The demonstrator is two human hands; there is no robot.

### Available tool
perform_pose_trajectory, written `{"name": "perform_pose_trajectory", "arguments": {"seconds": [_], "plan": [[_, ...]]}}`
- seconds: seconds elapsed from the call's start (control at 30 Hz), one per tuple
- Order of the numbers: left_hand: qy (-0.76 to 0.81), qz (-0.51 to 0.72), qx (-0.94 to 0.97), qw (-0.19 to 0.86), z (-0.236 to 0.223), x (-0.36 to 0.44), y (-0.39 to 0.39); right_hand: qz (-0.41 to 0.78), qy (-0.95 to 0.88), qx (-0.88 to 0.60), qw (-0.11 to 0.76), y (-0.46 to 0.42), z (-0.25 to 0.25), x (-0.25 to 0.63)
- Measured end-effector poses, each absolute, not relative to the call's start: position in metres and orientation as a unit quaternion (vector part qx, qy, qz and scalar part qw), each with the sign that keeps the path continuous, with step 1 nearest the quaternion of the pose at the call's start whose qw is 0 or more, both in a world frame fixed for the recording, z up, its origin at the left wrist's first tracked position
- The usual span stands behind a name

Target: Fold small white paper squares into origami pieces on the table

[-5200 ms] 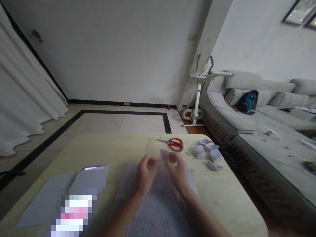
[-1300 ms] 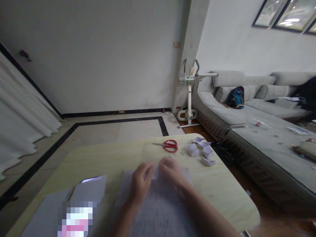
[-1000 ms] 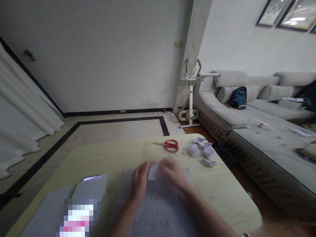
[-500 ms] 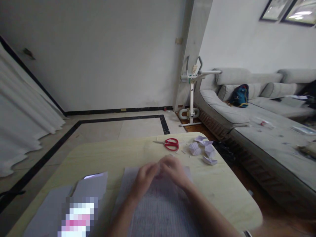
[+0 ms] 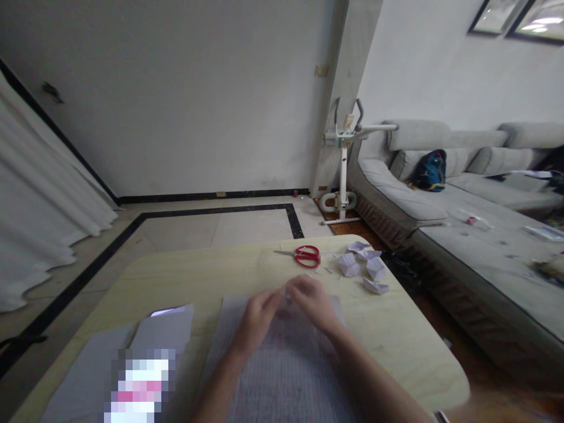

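Note:
My left hand [image 5: 258, 316] and my right hand [image 5: 312, 302] meet over a large sheet covered in fine lines [image 5: 291, 370] on the table. Between their fingertips is a small piece of white paper [image 5: 285, 290], mostly hidden by the fingers. Both hands are closed in a pinch on it. Beyond them lies a pair of scissors [image 5: 307, 257] with red handles, blades pointing left. To the right of the scissors sit several small folded paper shapes [image 5: 349, 265], with tiny paper scraps scattered beside them.
White paper sheets [image 5: 90, 361] lie at the table's left, beside a pixelated bright screen [image 5: 138, 388]. The pale wooden table [image 5: 409, 352] has a rounded right edge. Further right is a grey sofa [image 5: 467, 247] with a blue bag [image 5: 430, 171]. White exercise equipment [image 5: 343, 170] stands behind the table.
The small paper showed flat between my hands a second ago; now my fingers have come together and cover most of it. The view has shifted slightly; scissors and folded shapes stay put.

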State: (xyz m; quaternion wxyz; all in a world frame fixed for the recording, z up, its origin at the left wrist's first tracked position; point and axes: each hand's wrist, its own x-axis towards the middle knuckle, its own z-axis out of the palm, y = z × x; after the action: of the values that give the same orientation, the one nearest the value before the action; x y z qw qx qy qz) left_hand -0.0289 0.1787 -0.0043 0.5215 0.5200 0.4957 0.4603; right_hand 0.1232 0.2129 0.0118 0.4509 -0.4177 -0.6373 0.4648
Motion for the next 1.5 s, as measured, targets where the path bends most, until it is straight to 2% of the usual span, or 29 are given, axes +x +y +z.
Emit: {"name": "perform_pose_trajectory", "arguments": {"seconds": [0.43,0.97,1.27,1.5], "plan": [[0.490,0.457,0.527,0.523,-0.0005,-0.0288,0.1771,0.471,-0.646,-0.416,0.433,0.2126,0.0094,0.1241],[0.467,0.478,0.504,0.547,-0.0028,-0.0282,0.1767,0.469,-0.626,-0.414,0.465,0.2134,0.0107,0.1244],[0.497,0.493,0.514,0.495,-0.0006,-0.0279,0.1771,0.463,-0.646,-0.412,0.446,0.2133,0.0125,0.1236],[0.500,0.486,0.506,0.508,0.0003,-0.0267,0.1779,0.459,-0.640,-0.425,0.447,0.2139,0.0082,0.1232]]}}
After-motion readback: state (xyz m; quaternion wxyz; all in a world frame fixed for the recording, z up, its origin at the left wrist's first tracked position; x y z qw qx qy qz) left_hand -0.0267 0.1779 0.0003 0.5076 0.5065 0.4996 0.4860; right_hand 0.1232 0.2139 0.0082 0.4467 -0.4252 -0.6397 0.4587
